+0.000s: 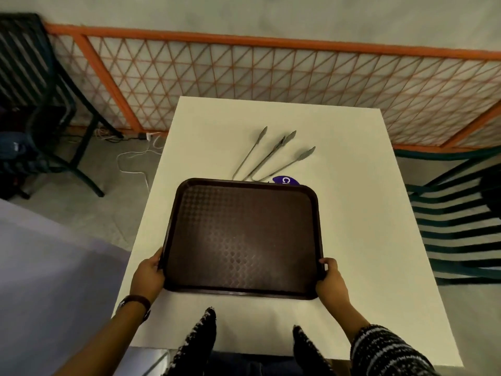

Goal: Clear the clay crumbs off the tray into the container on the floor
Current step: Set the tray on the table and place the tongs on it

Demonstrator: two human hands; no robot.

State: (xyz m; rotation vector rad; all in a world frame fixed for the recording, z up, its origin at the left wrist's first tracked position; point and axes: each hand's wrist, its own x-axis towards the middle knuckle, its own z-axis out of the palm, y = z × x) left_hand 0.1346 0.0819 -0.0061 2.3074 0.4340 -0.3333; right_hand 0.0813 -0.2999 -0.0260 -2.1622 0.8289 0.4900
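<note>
At frame centre, dark brown rectangular plastic tray (244, 237) is gripped at near corners by left hand (147, 275) & right hand (332, 283), fingers closed on rim.

Tray (244, 234): dark brown plastic, floor embossed with small diamond pattern, faint sheen near middle, rim smooth. Table (352, 213): pale cream top, matt, smooth. Tongs (268, 156): grey metal, dull shine (two pairs). Fence (244, 77): orange frame with thin lattice, material unclear. Chair (455, 234): dark green slats, slightly glossy. Sleeve (385, 351): knitted cloth, black and white, rough. Watch strap (138, 301): brown, looks like leather.
</note>
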